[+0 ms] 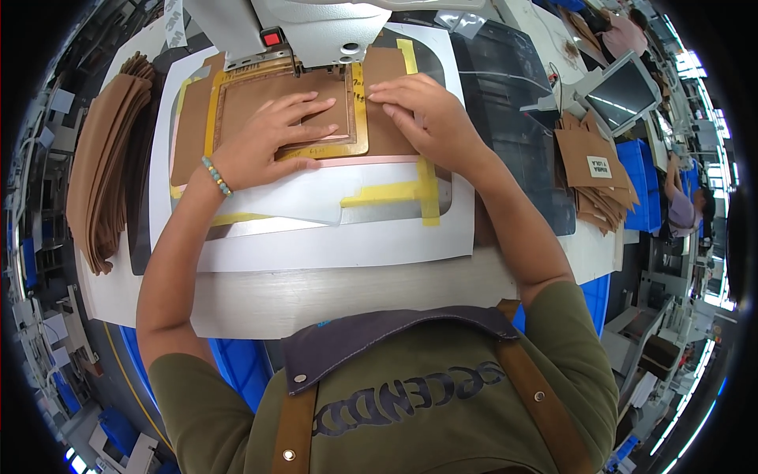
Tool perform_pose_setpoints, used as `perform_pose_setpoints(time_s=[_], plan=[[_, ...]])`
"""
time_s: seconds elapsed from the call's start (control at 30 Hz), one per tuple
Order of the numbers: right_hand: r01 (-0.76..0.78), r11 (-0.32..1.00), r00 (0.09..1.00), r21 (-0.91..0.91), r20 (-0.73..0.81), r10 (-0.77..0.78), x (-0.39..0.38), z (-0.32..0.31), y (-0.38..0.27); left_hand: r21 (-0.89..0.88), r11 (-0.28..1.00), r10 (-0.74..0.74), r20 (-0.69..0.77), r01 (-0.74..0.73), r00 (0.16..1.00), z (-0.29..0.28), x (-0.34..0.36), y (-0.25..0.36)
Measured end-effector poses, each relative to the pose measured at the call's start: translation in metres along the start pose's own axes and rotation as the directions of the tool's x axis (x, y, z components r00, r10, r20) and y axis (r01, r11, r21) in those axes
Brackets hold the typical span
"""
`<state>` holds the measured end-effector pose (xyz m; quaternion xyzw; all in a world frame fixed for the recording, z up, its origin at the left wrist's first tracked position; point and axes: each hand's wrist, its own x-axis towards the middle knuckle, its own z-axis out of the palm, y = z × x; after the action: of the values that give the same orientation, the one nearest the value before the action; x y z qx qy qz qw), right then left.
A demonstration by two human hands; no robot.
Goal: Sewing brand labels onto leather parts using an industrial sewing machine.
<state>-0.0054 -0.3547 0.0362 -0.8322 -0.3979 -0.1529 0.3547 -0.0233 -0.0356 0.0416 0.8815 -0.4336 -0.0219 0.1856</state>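
A brown flat piece point(392, 136), which looks like leather or thick fabric, lies under the head of a white sewing machine point(324, 31). On it rests a yellow rectangular frame point(360, 118) with brown material showing inside. My left hand point(272, 134) lies across the frame's lower left side, fingers spread and palm down, with a bead bracelet at the wrist. To the right of the frame, my right hand point(426, 114) touches the brown piece, its fingers stretched out toward the frame's edge. Neither hand grips anything. Underneath is a white sheet point(332, 254) with yellow tape point(383, 193).
A tall stack of brown pieces point(106, 158) stands at the left. More brown pieces point(596, 170) are piled on the right, by a screen point(620, 91) and a blue bin point(639, 182). Blue bins point(241, 367) sit below the table's near edge point(332, 300). Other people are at the far right.
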Motion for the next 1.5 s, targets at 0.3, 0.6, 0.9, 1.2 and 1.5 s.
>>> perform_pose_setpoints(time_s=[0.3, 0.6, 0.9, 1.2, 1.5], plan=[[-0.147, 0.988, 0.981, 0.049, -0.117, 0.152, 0.000, -0.002, 0.009, 0.110, 0.994, -0.029, -0.009, 0.030, 1.000, -0.004, 0.017, -0.012], [-0.176, 0.980, 0.975, 0.093, -0.124, 0.186, 0.000, 0.000, 0.016, 0.100, 0.986, -0.130, -0.007, 0.130, 0.992, -0.011, 0.035, -0.021], [-0.155, 0.986, 0.978, 0.054, -0.133, 0.161, 0.000, 0.003, 0.016, -0.001, 0.978, -0.207, -0.079, 0.207, 0.975, 0.001, 0.043, -0.041], [-0.088, 0.996, 0.981, 0.015, -0.170, 0.089, 0.003, 0.001, 0.016, 0.000, 0.949, -0.305, -0.245, 0.315, 0.920, -0.014, -0.007, -0.059], [-0.105, 0.994, 0.974, 0.023, -0.199, 0.107, 0.002, -0.005, 0.015, 0.195, 0.761, -0.528, -0.369, 0.619, 0.765, -0.024, -0.097, -0.129]])
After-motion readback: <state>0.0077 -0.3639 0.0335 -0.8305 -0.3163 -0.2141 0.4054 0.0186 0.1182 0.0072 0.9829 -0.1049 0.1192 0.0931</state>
